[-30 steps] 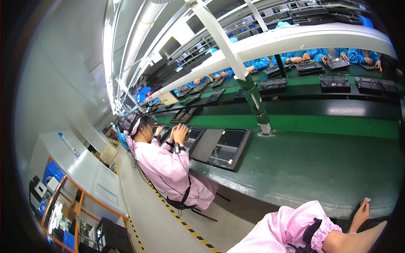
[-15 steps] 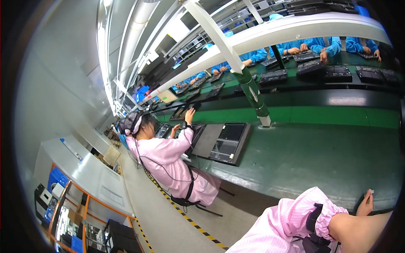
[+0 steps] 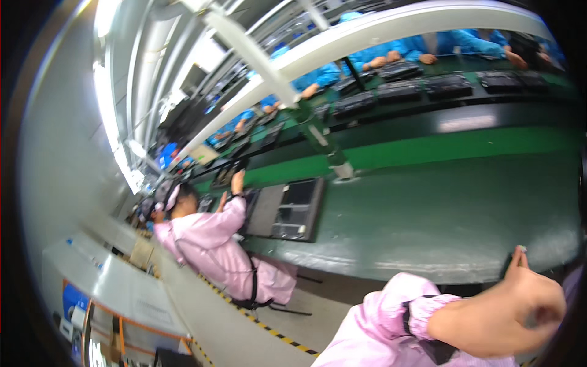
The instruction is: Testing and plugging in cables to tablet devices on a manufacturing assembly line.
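Note:
My left hand reaches in from the pink sleeve at the lower right, over the near table edge. It is smeared by motion and its fingers cannot be made out. Just beyond it, partly covered by it, my right hand shows mainly its fingertips, pressed together. A tiny pale spot shows at those tips, too small to name. Both hands are close to the front of the dark green table. No larger thing shows in either hand.
To the left, a person in pink works at the table beside a grey tray holding dark flat panels. A post rises from the table. Across it, people in blue handle black laptop-like units. Striped floor tape lies below.
My view has swung, so the table and the pink-clad person sit farther left. My left hand has come into the picture from the right edge, in front of the right one.

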Demonstrator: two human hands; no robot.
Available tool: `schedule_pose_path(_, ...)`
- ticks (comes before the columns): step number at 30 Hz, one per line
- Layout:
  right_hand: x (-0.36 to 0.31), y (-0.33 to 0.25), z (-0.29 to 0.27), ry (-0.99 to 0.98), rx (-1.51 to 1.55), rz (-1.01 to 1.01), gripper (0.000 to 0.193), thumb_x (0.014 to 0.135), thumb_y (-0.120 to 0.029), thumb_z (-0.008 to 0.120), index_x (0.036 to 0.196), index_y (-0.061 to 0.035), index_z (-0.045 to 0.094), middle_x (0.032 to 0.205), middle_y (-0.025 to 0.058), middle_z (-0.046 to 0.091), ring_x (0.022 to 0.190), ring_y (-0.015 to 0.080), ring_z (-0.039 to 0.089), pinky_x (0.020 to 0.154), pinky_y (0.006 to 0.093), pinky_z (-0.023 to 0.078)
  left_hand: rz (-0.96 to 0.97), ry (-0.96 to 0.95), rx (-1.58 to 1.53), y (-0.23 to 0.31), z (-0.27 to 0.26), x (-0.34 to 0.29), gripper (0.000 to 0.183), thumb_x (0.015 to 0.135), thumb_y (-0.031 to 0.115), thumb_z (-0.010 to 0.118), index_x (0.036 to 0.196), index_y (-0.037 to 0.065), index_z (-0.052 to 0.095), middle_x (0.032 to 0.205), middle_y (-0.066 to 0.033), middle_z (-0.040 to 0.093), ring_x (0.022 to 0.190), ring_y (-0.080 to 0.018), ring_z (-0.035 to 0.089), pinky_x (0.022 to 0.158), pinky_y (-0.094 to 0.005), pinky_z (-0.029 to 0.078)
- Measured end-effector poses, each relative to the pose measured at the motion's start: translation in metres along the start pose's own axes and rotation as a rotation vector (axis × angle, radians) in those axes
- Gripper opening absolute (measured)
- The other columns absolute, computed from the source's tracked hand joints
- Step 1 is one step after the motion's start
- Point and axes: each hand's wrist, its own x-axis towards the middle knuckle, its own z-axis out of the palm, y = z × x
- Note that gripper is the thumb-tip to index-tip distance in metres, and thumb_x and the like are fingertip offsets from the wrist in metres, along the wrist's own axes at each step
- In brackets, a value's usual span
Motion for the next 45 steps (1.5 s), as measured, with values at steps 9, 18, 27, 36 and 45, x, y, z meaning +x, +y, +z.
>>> schedule_pose_path(9, -0.003, -0.043, -0.027, -0.11, 0.217, 0.212, 0.029, 0.088, -0.018, 0.058, 0.069, 0.0036, 0.06, 0.057, -0.0046, 0.046, 0.056, 0.0044, 0.04, 0.05, 0.0218, 0.031, -0.505, 0.641, -0.625, -0.115, -0.032, -0.073, 0.02, 0.09, 0.013, 0.055, 0.099, -0.004, 0.058, 0.085, -0.0062, 0.06, 0.075, -0.0133, 0.053, 0.074, -0.0276, 0.045)
schedule_pose_path(18, -0.003, -0.197, -0.079, -0.593, 0.64, -0.018, 0.015, 0.08, -0.002, 0.066, 0.094, 0.0032, 0.067, 0.07, 0.0097, 0.063, 0.062, 0.0107, 0.058, 0.055, 0.0225, 0.046, -0.563, 0.648, -0.737, -0.125, -0.016, -0.073, 0.018, 0.091, 0.014, 0.054, 0.096, -0.003, 0.057, 0.08, -0.0065, 0.058, 0.075, -0.0155, 0.052, 0.072, -0.0303, 0.042)
schedule_pose_path(27, -0.002, -0.201, -0.077, -0.845, 0.88, -0.01, 0.016, 0.083, 0.003, 0.06, 0.098, 0.0053, 0.065, 0.076, 0.0111, 0.062, 0.063, 0.0136, 0.061, 0.054, 0.025, 0.049, -0.419, 0.612, -0.621, -0.118, 0.005, -0.073, 0.016, 0.09, 0.007, 0.053, 0.099, -0.006, 0.058, 0.084, -0.0109, 0.062, 0.074, -0.0152, 0.056, 0.07, -0.027, 0.045)
schedule_pose_path(36, 0.002, -0.192, -0.075, -0.76, 1.215, 0.207, 0.004, 0.074, 0.005, 0.066, 0.078, 0.0068, 0.065, 0.07, 0.0136, 0.061, 0.059, 0.0161, 0.06, 0.051, 0.0252, 0.046, -0.394, 0.634, -0.479, -0.118, -0.011, -0.075, 0.022, 0.09, 0.012, 0.054, 0.105, -0.005, 0.056, 0.084, -0.0126, 0.062, 0.077, -0.0169, 0.059, 0.073, -0.0292, 0.047)
schedule_pose_path(45, 0.056, -0.221, -0.157, -0.767, 1.713, -0.621, 0.022, 0.076, 0.002, 0.061, 0.055, -0.0016, 0.061, 0.047, 0.0094, 0.051, 0.028, 0.0127, 0.037, 0.026, 0.0252, 0.029, -0.55, 1.186, 0.711, -0.233, -0.1, -0.198, 0.017, 0.086, 0.012, 0.061, 0.093, -0.003, 0.059, 0.078, -0.0097, 0.063, 0.068, -0.0161, 0.06, 0.064, -0.027, 0.047)
